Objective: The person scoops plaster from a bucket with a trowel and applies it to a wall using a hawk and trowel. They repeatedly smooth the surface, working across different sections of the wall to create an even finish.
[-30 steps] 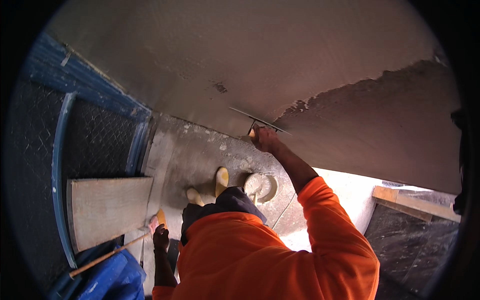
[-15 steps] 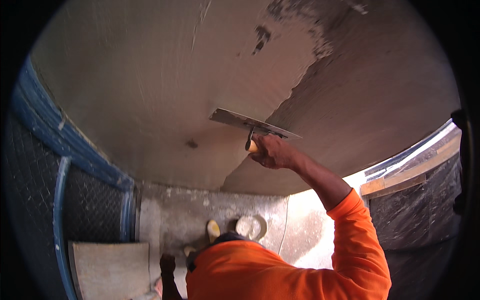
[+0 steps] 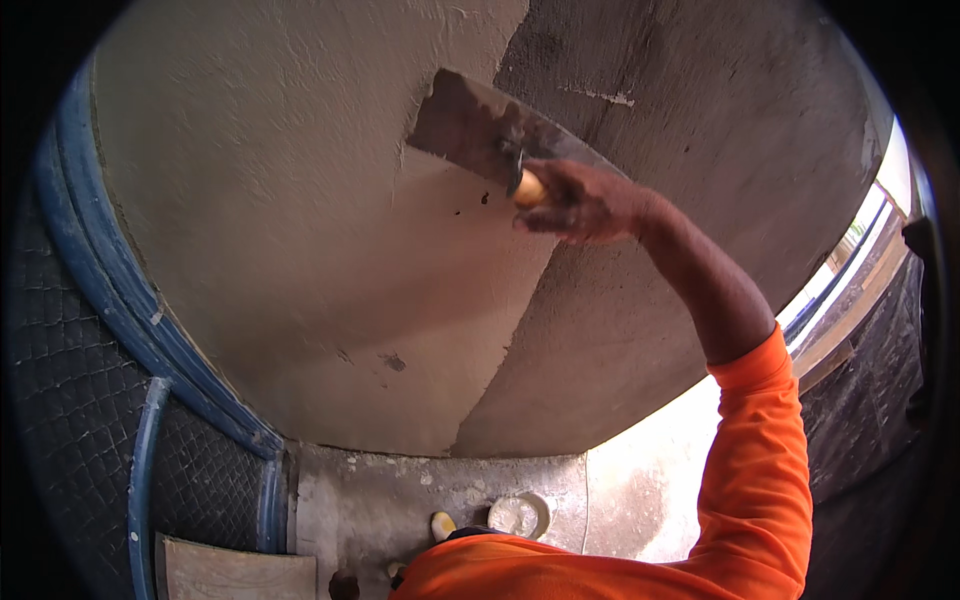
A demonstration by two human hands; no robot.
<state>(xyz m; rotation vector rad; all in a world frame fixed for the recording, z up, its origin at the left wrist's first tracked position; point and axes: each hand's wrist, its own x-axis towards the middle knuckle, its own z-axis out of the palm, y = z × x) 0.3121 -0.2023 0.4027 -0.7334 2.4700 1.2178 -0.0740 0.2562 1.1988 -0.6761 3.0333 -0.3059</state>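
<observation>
**Trowel (image 3: 470,120) and right hand (image 3: 580,205) have shifted to a farther part of the wall (image 3: 250,200)**

Since the earlier frame, the trowel has travelled farther along the wall, away from the small dark patch (image 3: 392,362) on the near side, and more of the blade's broad face shows. The view has tilted too, so the pale bucket (image 3: 544,520) lies nearer the near edge.

The trowel lies across the border between the lighter coat on the left and the darker surface on the right; how much of the blade touches the wall is unclear. The right hand's fingers are closed around its pale handle (image 3: 530,190). The left hand (image 3: 343,583) barely shows at the near edge, so I cannot tell its state.

The blade looks thin and stiff, probably light with some spring towards its ends, and smeared enough to be slippery. The handle is the place to hold: near the blade's middle, it should balance the length. The wall's coat looks soft and easily marked by a blade corner.
</observation>
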